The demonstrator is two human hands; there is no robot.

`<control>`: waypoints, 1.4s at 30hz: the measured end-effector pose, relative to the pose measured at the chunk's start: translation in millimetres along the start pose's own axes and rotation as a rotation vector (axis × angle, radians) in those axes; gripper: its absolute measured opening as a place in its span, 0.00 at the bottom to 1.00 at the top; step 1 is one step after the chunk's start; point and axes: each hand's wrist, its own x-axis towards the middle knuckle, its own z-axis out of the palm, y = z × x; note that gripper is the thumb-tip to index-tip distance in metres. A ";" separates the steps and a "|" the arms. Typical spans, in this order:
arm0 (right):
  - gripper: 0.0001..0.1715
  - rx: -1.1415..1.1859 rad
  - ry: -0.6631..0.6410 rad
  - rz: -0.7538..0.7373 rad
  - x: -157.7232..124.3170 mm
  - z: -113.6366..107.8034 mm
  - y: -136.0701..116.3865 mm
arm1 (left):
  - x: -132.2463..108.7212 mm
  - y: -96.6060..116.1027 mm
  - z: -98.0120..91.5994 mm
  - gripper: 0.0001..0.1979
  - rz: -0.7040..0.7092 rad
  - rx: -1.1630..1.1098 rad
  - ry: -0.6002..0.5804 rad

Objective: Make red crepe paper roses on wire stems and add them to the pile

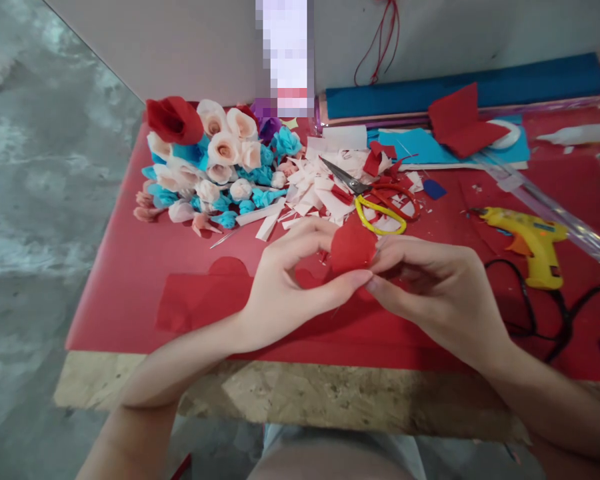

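Between my two hands is a red paper petal point(353, 248), rounded at its edge and held upright above the table. My left hand point(300, 273) pinches its lower edge between thumb and fingers. From the other side, my right hand point(425, 287) grips the same petal, its thumb tip meeting the left thumb. The fingertips behind the petal are partly hidden. On the table to the left lie more red paper pieces point(200, 300), one with a rounded top. Just beyond my hands rest scissors point(380, 213) with yellow and red handles, blades pointing away.
Paper flowers point(225, 150) in red, cream and blue crowd the back left. White paper scraps point(317, 183) lie beside them. A yellow glue gun point(530, 237) with a black cord sits at right, near a clear plastic strip point(555, 200). Blue paper point(455, 90) lies along the wall.
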 end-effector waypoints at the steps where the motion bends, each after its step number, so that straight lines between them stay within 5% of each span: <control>1: 0.08 -0.001 0.004 -0.003 -0.2 0.5 0.3 | 0.0 0.3 -0.2 0.03 0.005 0.015 -0.002; 42: 0.05 0.132 0.000 0.107 -3.9 3.9 1.2 | -1.6 -3.0 -5.0 0.06 0.199 0.117 -0.016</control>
